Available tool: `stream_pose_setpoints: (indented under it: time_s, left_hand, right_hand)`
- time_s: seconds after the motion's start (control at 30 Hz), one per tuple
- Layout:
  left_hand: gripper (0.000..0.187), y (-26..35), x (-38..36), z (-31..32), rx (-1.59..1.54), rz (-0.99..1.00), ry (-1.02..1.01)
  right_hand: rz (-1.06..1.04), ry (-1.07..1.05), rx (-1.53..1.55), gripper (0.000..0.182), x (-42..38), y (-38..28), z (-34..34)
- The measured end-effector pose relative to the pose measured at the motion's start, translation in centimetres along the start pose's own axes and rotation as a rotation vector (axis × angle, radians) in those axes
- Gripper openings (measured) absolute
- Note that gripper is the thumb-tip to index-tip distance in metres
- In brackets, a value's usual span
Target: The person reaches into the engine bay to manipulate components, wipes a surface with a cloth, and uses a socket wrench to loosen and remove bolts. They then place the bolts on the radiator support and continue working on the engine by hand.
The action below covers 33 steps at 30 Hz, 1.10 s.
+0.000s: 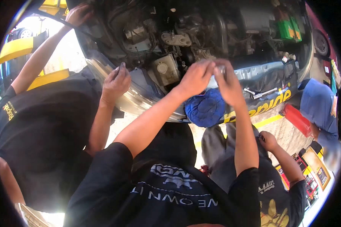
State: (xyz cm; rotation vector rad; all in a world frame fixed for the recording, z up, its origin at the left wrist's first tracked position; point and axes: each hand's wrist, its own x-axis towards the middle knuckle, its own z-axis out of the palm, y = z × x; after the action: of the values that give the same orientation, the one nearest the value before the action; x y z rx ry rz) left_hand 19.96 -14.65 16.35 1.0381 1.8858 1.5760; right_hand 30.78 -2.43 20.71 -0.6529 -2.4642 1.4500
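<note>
My left hand (197, 77) and my right hand (228, 85) meet over the front edge of a car's engine bay. The fingers of both are closed together. A small greyish, shiny thing shows in my right hand, too blurred to name. Whatever my left fingers pinch is hidden. Just below my hands a bundled blue cloth (205, 108) rests on the car's front edge. Right of it, metal wrenches (259, 92) lie on the dark fender cover (280, 81) with yellow lettering. A reservoir with a round cap (163, 68) sits in the bay to the left.
A co-worker in a black shirt (45, 140) stands at left, one hand (116, 81) at the car's edge. Another co-worker's hand (268, 140) is at lower right. A person in blue (318, 100) bends near a red box (296, 120). A green-topped part (290, 29) sits in the bay.
</note>
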Motion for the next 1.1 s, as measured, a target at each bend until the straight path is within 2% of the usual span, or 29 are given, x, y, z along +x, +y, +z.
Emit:
stream_pose_setpoints:
  time_s: [0.07, 0.1, 0.13, 0.17, 0.2, 0.27, 0.3, 0.33, 0.4, 0.43, 0.47, 0.53, 0.6, 0.7, 0.8, 0.93, 1.03, 1.1]
  left_hand:
    - [0.034, -0.7, 0.5, -1.0, 0.018, -0.107, 0.165]
    - [0.044, -3.3, 0.1, -1.5, 0.135, -0.124, 0.207]
    - [0.042, -2.9, -0.5, -2.5, 0.039, -0.25, 0.24]
    - [0.038, -2.5, -1.6, -3.6, 0.055, -0.24, 0.28]
    - [0.035, -2.2, -2.9, -4.7, 0.071, -0.232, 0.316]
    - [0.028, -2.7, -6.3, -6.0, 0.14, -0.165, 0.335]
    - [0.026, -2.7, -8.1, -6.5, 0.321, -0.15, 0.322]
    - [0.024, -2.8, -9.6, -7.0, 0.398, -0.101, 0.327]
    - [0.022, -2.9, -12.1, -8.0, 0.52, -0.076, 0.277]
    - [0.022, -3.2, -13.1, -8.4, 0.516, -0.081, 0.288]
    - [0.022, -3.5, -13.8, -8.7, 0.555, -0.042, 0.271]
    - [0.022, -3.9, -14.3, -9.0, 0.592, -0.008, 0.259]
    - [0.024, -4.4, -14.5, -8.8, 0.63, 0.082, 0.273]
    - [0.027, -4.9, -15.0, -8.2, 0.654, 0.099, 0.283]
    - [0.029, -5.1, -14.6, -8.2, 0.686, 0.103, 0.292]
    - [0.028, -5.1, -14.7, -8.1, 0.685, 0.105, 0.281]
    - [0.028, -5.0, -14.7, -8.1, 0.697, 0.101, 0.264]
    - [0.028, -5.0, -14.6, -8.0, 0.709, 0.102, 0.257]
  right_hand:
    - [0.024, 0.028, -0.055, 0.037, 3.9, -1.0, -0.2]
    - [0.034, 0.06, -0.101, 0.038, 6.4, -0.5, -0.2]
    - [0.028, 0.043, -0.125, 0.04, 9.0, -0.5, -0.6]
    - [0.02, 0.019, -0.146, 0.041, 11.9, 0.5, -0.9]
    - [0.097, -0.023, -0.238, 0.043, 14.5, -0.7, -1.2]
    - [-0.198, -0.051, -0.423, 0.042, 20.4, 2.3, -1.1]
    - [-0.016, -0.192, -0.476, 0.051, 22.4, 0.6, -1.2]
    - [-0.08, -0.188, -0.625, 0.055, 25.1, 2.5, -1.0]
    - [0.055, -0.287, -0.624, 0.054, 26.4, -1.7, -0.7]
    - [-0.111, -0.28, -0.765, 0.055, 28.3, 0.0, -0.2]
    - [-0.118, -0.286, -0.77, 0.055, 29.7, 1.7, -0.4]
    - [-0.048, -0.408, -0.767, 0.058, 30.7, 0.7, 0.1]
    - [-0.04, -0.434, -0.889, 0.06, 31.4, 0.8, 0.5]
    - [-0.316, -0.416, -1.017, 0.061, 32.1, 2.5, 0.6]
    - [-0.251, -0.408, -1.118, 0.062, 32.3, 2.6, 0.3]
    - [-0.314, -0.403, -1.124, 0.062, 32.6, 3.3, -0.1]
    - [-0.396, -0.442, -0.992, 0.057, 32.5, 3.9, -0.1]
    - [-0.372, -0.42, -1.013, 0.055, 32.4, 4.0, 0.0]
